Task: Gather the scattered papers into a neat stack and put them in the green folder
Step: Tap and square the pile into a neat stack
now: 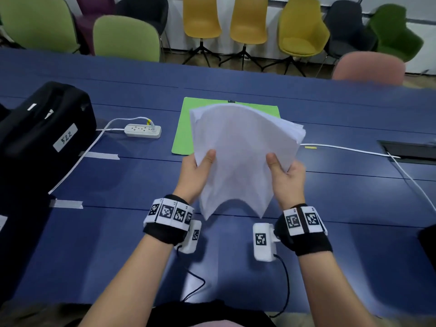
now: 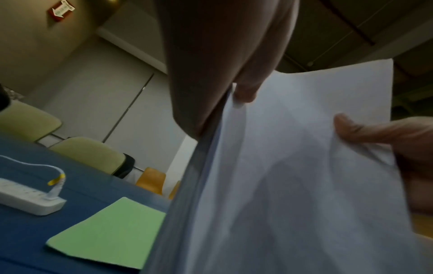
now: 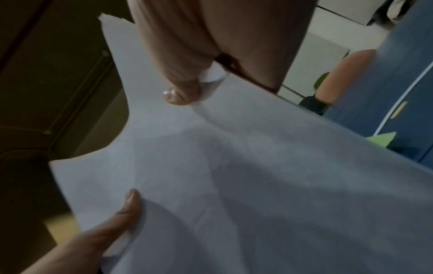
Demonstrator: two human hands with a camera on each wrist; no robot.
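Note:
A stack of white papers [image 1: 238, 156] is held up off the blue table, bowed upward in the middle. My left hand [image 1: 200, 168] grips its left edge, thumb on top and fingers underneath. My right hand [image 1: 284, 171] grips the right edge the same way. In the left wrist view the paper stack [image 2: 293, 176] fills the right half. The right wrist view shows the papers [image 3: 234, 176] from the other side. The green folder [image 1: 186, 128] lies flat on the table beyond the papers, partly hidden by them, and shows as the folder [image 2: 110, 233] and a folder corner [image 3: 384, 140].
A white power strip [image 1: 143, 131] with its cord lies left of the folder. A black bag [image 1: 40, 133] sits at the far left. A white cable [image 1: 349, 151] runs along the right to a table cable hatch [image 1: 410, 154]. Chairs [image 1: 247, 22] line the far side.

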